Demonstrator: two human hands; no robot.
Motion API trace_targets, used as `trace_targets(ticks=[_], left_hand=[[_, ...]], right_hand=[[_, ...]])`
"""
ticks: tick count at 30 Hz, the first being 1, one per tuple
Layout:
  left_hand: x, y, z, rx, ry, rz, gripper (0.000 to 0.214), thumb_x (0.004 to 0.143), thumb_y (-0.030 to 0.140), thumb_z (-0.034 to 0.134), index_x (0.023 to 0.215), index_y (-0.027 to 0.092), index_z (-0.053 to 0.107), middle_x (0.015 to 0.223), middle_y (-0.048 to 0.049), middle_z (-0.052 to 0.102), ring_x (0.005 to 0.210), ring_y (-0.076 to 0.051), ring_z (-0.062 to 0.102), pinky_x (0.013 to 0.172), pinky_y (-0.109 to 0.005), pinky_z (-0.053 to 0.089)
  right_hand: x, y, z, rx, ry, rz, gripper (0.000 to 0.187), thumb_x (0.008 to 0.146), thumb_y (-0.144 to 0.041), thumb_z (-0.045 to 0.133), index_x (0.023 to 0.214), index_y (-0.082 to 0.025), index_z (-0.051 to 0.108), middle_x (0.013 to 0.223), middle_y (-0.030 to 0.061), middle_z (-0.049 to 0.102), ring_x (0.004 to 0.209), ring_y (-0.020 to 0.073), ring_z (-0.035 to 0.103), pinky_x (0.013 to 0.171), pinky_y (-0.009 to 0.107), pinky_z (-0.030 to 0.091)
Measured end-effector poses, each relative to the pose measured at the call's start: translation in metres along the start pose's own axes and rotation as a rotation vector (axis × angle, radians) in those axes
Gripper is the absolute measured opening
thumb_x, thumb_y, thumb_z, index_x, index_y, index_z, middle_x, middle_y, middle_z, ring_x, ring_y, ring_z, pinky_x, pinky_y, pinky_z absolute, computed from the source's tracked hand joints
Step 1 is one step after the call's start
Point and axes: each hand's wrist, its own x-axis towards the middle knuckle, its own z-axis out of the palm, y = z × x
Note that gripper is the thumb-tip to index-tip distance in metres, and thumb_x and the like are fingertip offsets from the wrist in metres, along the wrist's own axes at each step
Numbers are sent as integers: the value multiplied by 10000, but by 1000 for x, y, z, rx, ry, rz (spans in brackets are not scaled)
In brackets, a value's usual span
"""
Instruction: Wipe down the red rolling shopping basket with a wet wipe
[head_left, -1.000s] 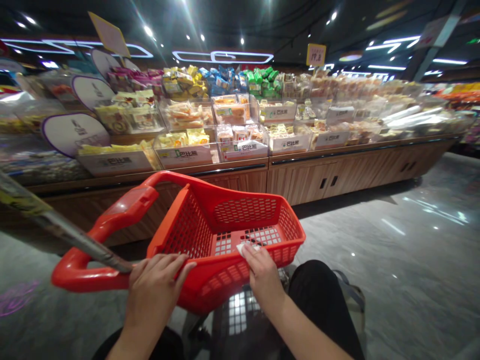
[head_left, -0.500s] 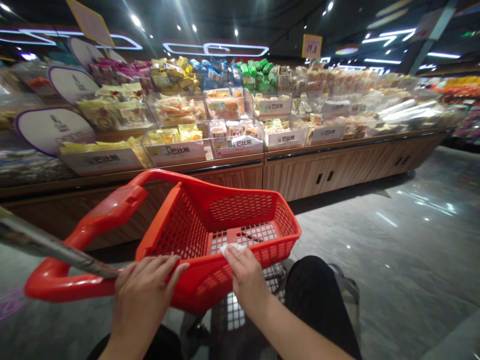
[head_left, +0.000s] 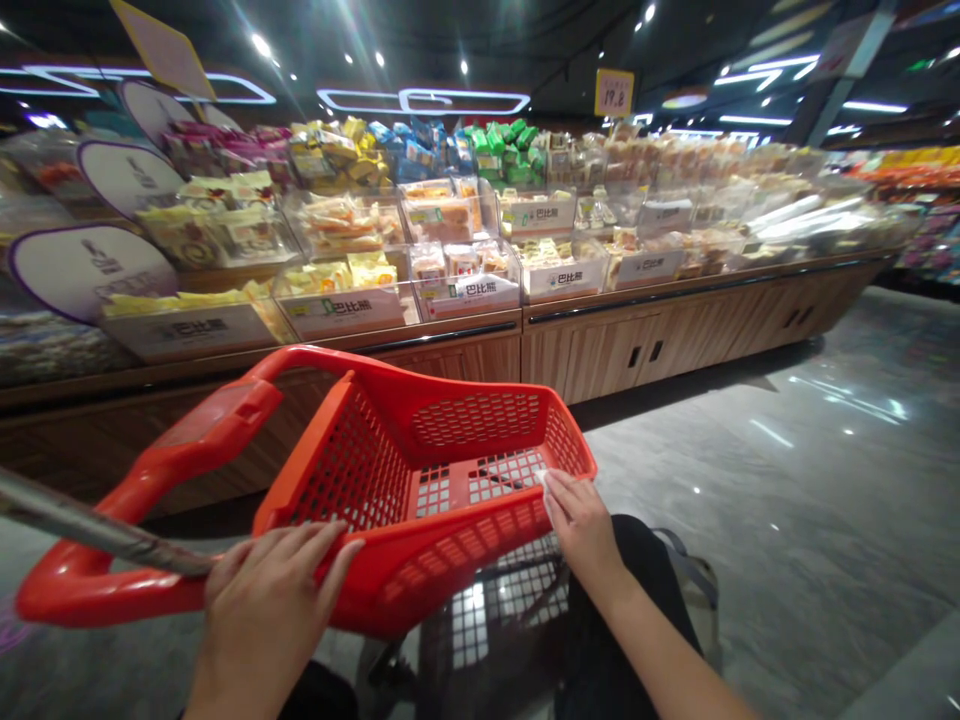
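Note:
A red plastic shopping cart [head_left: 450, 540] with a slotted basket stands in front of me. My left hand [head_left: 274, 590] grips its near rim close to the handle [head_left: 202, 425], fingers curled over the edge and thumb on the outer side. Farther along that rim, by the front corner, my right hand [head_left: 581, 525] presses a small white tissue [head_left: 546, 490] against the plastic. Much of the tissue is hidden under the fingers. A grey metal pole [head_left: 97, 525] slants in from the left, across the handle, and ends beside my left hand.
Behind the cart runs a wooden display counter [head_left: 585, 350] with clear bins of packaged snacks [head_left: 337, 275]. A price sign [head_left: 613, 93] stands above them. My knee [head_left: 630, 570] is close to the cart's near side. Glossy grey floor [head_left: 750, 480] stretches to the right.
My right hand has slid the tissue rightward along the near rim, from its middle to near the front corner. My left hand stays on the rim; the view has shifted slightly.

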Motion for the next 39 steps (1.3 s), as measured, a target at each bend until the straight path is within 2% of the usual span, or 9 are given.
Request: trace_targets(ticks=[5, 8, 11, 14, 20, 22, 29, 36, 39], left_hand=[[13, 50, 4, -118, -47, 116, 368, 827, 444, 522, 1079, 188, 605, 1110, -81, 670, 1005, -263, 583, 943, -452, 334], [24, 87, 21, -174, -87, 169, 353, 858, 423, 499, 1072, 171, 622, 1064, -91, 684, 983, -242, 588, 867, -376, 391], [29, 107, 37, -174, -133, 161, 277, 894, 365, 450, 985, 201, 653, 902, -57, 710, 815, -207, 613, 747, -340, 393], [28, 108, 43, -164, -127, 118, 276, 906, 348, 426, 870, 215, 666, 749, -29, 693, 708, -199, 600, 700, -342, 366], [24, 95, 42, -172, -109, 103, 281, 910, 345, 424, 883, 210, 668, 791, -29, 702, 739, -181, 609, 718, -326, 359], [24, 93, 43, -171, -103, 100, 270, 904, 348, 438, 894, 209, 669, 803, -29, 705, 745, -179, 612, 730, -325, 361], [21, 85, 44, -189, -90, 100, 265, 894, 380, 459, 873, 217, 668, 793, -16, 703, 756, -183, 606, 739, -319, 354], [21, 83, 43, -202, -111, 94, 286, 899, 407, 447, 872, 224, 665, 774, -11, 693, 736, -179, 600, 722, -315, 348], [22, 84, 43, -202, -116, 88, 282, 898, 404, 448, 871, 224, 664, 779, -11, 696, 742, -185, 597, 728, -316, 349]], right_hand=[[2, -24, 10, 96, -16, 17, 321, 880, -119, 494, 1144, -205, 657, 1093, 83, 679, 969, 228, 601, 870, 420, 516], [2, -43, 16, 141, -53, -21, 362, 873, -88, 494, 1178, -221, 636, 1118, 69, 678, 1003, 224, 599, 885, 409, 508], [1, -50, 17, 142, -81, -65, 395, 870, -73, 495, 1211, -233, 612, 1145, 56, 671, 1019, 217, 599, 894, 398, 504], [-2, -36, 10, 110, -75, -64, 392, 876, -76, 483, 1213, -229, 611, 1157, 53, 666, 1018, 214, 604, 898, 399, 506], [-15, 14, -13, -21, 41, 85, 363, 893, -98, 423, 1159, -198, 649, 1102, 99, 686, 996, 228, 642, 861, 425, 532], [-17, 8, -10, -23, 59, 88, 360, 892, -100, 429, 1162, -195, 647, 1100, 103, 687, 1008, 231, 644, 876, 427, 531], [-17, -55, 18, 131, -26, -47, 422, 866, -46, 458, 1225, -216, 602, 1165, 71, 661, 1050, 210, 619, 921, 385, 523], [-22, -1, -12, 30, 12, 81, 386, 882, -57, 426, 1166, -202, 644, 1127, 86, 677, 1039, 222, 629, 909, 420, 524], [-23, 0, -14, -1, 16, 85, 366, 894, -75, 421, 1161, -182, 648, 1117, 101, 680, 1034, 235, 633, 896, 432, 532]])
